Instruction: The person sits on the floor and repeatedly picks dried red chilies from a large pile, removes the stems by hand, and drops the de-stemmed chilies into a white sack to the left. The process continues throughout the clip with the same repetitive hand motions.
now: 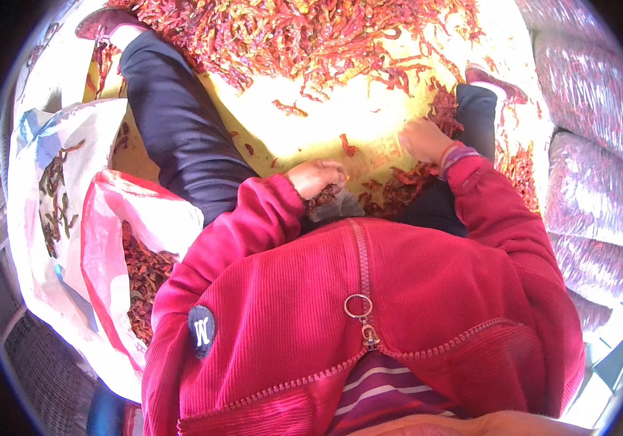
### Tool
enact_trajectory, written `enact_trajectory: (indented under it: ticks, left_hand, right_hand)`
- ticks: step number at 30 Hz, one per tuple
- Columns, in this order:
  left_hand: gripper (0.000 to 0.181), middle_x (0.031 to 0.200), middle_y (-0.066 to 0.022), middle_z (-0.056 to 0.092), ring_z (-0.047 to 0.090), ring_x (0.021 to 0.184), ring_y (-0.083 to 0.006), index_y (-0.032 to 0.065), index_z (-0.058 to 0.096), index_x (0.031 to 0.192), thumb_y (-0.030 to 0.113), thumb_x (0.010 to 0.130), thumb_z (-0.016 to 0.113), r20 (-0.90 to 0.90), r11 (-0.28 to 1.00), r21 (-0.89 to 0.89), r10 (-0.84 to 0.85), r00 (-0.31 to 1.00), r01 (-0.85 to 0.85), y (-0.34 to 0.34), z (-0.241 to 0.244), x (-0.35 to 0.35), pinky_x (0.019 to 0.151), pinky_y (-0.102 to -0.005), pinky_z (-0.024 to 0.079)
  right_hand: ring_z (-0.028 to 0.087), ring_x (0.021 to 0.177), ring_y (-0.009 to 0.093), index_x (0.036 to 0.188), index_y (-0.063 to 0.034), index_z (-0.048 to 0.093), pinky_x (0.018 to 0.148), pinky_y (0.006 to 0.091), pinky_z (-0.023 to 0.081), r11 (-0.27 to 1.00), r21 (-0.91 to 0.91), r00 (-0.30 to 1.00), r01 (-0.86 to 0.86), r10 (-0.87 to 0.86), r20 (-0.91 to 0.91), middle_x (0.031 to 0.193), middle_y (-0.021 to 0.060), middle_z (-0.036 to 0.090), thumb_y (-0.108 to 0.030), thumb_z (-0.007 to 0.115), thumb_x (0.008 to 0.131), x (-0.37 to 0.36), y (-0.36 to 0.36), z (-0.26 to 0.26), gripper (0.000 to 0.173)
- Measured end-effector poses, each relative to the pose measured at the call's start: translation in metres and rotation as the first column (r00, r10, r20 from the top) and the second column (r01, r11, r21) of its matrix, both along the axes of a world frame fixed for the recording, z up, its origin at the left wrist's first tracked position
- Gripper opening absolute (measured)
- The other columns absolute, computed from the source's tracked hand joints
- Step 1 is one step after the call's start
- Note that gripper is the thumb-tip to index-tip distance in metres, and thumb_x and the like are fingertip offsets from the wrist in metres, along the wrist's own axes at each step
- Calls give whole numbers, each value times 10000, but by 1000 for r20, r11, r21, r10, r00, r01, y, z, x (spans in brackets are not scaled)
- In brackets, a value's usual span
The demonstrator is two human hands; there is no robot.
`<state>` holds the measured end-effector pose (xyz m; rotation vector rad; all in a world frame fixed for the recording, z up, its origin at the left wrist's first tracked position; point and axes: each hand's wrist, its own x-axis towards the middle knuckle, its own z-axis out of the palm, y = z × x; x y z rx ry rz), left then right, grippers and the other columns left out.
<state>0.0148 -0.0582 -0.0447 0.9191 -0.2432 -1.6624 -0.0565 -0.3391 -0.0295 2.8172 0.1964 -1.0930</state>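
Between my outstretched legs lies a yellow sheet with dried red chillies scattered over it. My left hand is curled in front of my jacket, with a small bunch of dark dried chillies under its fingers. Below that hand, a piece of pale, translucent plastic shows at my lap. My right hand is low over the sheet near my right leg, beside a clump of dried chillies. Strong glare washes out its fingertips, so a hold cannot be made out. Another chilli heap rests against my right thigh.
A large heap of dried red chillies spreads beyond my feet. On my left stand an open red-edged sack with chillies inside and a white sack bearing darker chillies. Clear packed bags are stacked along the right.
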Motion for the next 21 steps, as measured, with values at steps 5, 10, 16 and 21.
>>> enact_trajectory:
  ticks: [5, 10, 16, 21]
  left_hand:
    - [82, 543, 0, 409, 349, 413, -76, 54, 471, 741, 118, 721, 424, -21, 997, 44, 63, 998, -62, 3, -1, 4, 372, -204, 266]
    - [94, 543, -6, 412, 356, 411, -84, 41, 475, 741, 115, 722, 422, -66, 995, 83, 61, 996, -56, -3, -11, 6, 371, -210, 270]
    - [97, 581, -22, 453, 389, 420, -99, 35, 483, 762, 101, 710, 435, 28, 998, 15, 52, 998, -53, -7, -15, 6, 380, -213, 308]
    - [112, 639, -50, 503, 418, 429, -109, 37, 484, 766, 99, 687, 434, -38, 990, 61, 128, 991, -126, -5, -18, 9, 376, -215, 319]
  right_hand:
    - [512, 861, 300, 1112, -82, 408, 740, 382, 396, 865, 486, 851, 123, -344, 396, 954, 188, 518, -147, 394, 747, 107, 82, 8, 371]
    - [539, 804, 288, 1129, -121, 407, 700, 368, 418, 802, 428, 838, 416, -521, 163, 922, 150, 543, -203, 395, 757, 151, 105, -1, 381]
    - [547, 725, 257, 1024, -97, 485, 648, 326, 424, 705, 582, 816, 405, -565, 117, 828, 143, 563, -239, 473, 747, 101, 64, -35, 311]
    - [508, 628, 98, 924, -42, 473, 529, 227, 402, 154, 764, 619, 627, -694, -368, 684, 26, 522, -266, 507, 767, 61, 43, -31, 276]
